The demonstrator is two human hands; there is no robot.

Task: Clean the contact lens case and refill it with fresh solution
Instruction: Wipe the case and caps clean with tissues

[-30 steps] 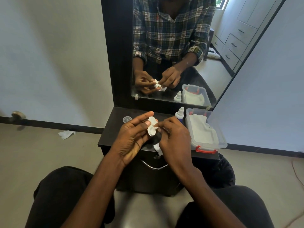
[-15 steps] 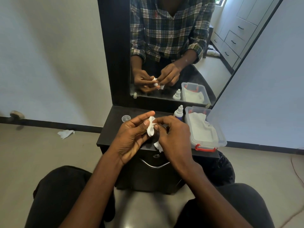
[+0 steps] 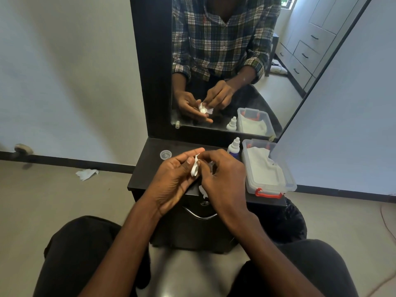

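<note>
Contact lens case (image 3: 195,168), white, edge-on, pinched between both hands' fingers (image 3: 188,160)

White lens case (image 3: 195,169); white tissue (image 3: 202,190) below it. Counter (image 3: 147,166) black, glossy. Solution bottle (image 3: 233,146): white top, blue label. Clear box (image 3: 287,181), red-orange latch, white tissues inside. Clear cap (image 3: 165,154). My shirt in the mirror (image 3: 216,39): green, white and dark plaid. Trousers black; floor (image 3: 53,200) beige.
</note>
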